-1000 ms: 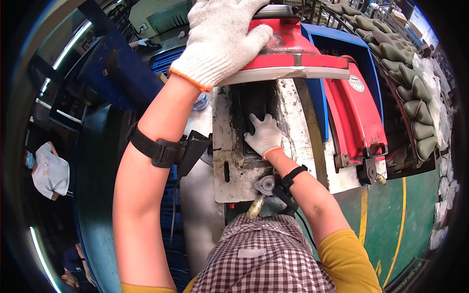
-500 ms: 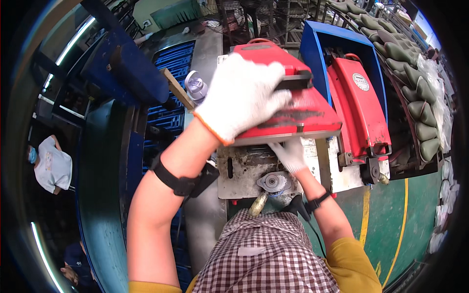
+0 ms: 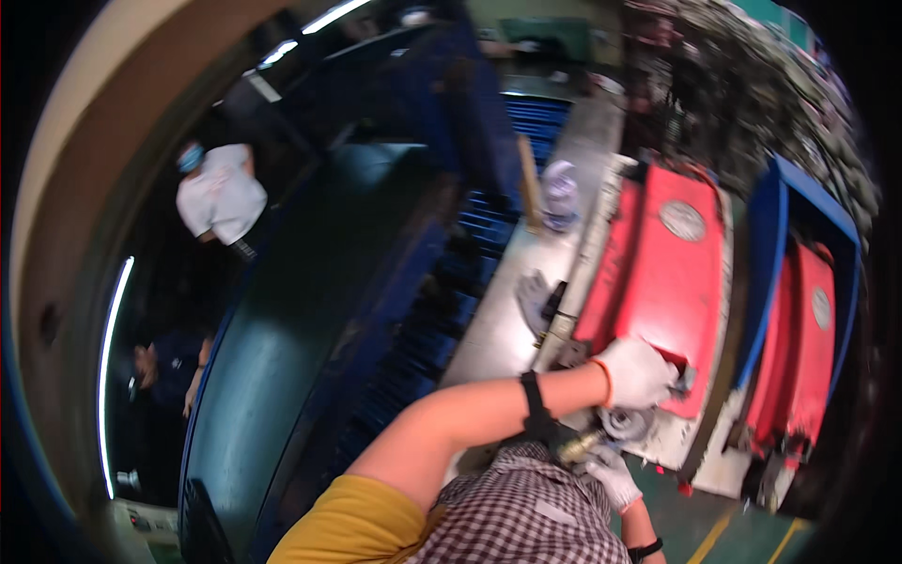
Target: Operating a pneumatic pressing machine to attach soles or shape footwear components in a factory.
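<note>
The gloved left hand (image 3: 637, 372) is closed over the lower edge of the red mould cover (image 3: 669, 291), which lies flat on the machine. The gloved right hand (image 3: 611, 473) is curled beneath a round metal fitting (image 3: 622, 422); grip cannot be told.

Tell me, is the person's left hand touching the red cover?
Touching. In the head view the gloved left hand rests on the lower edge of the red cover, its fingers wrapped over the rim with no gap visible.

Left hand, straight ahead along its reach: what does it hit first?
The left hand already rests on the lower edge of the red cover, fingers pointing right. Going on, it would meet that cover first, at the dark notch by its fingertips. Depth there is unclear.
</note>
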Action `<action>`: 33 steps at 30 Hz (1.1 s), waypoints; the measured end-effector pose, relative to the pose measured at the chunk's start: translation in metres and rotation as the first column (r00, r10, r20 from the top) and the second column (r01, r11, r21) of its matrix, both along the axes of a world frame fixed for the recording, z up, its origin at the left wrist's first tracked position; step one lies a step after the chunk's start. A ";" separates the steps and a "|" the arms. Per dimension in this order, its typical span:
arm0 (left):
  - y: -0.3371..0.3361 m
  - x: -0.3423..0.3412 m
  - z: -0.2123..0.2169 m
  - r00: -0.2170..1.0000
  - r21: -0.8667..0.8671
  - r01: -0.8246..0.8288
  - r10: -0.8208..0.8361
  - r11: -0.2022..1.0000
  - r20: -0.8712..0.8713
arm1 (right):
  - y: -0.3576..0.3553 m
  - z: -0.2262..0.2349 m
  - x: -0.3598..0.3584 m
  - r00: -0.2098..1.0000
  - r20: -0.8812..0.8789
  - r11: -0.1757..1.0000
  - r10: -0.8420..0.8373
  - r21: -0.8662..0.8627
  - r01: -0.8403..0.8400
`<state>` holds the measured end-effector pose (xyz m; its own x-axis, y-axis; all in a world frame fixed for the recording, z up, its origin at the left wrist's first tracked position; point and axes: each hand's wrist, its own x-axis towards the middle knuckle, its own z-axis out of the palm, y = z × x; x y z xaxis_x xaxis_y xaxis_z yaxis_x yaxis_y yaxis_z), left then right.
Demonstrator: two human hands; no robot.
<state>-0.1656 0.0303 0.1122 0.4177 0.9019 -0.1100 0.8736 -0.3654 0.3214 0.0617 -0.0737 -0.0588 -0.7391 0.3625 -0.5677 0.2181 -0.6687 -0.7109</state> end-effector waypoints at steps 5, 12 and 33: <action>-0.009 0.010 -0.038 0.999 -0.042 -0.048 0.047 0.998 -0.021 | 0.003 0.013 -0.043 0.923 -0.352 0.936 -0.155 -0.351 0.024; -0.011 0.011 -0.054 0.997 0.025 -0.070 0.069 0.997 0.034 | 0.000 0.002 -0.036 0.886 -0.379 0.842 -0.266 -0.539 0.022; -0.013 0.014 -0.049 0.995 0.025 -0.091 0.090 0.996 0.031 | 0.036 0.032 0.020 0.905 0.231 0.596 -0.357 0.802 0.030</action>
<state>-0.1520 0.0177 0.0629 0.3369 0.9386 -0.0747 0.8936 -0.2938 0.3393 0.0818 -0.0380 -0.0270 -0.4177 0.8880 -0.1921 0.4783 0.0352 -0.8775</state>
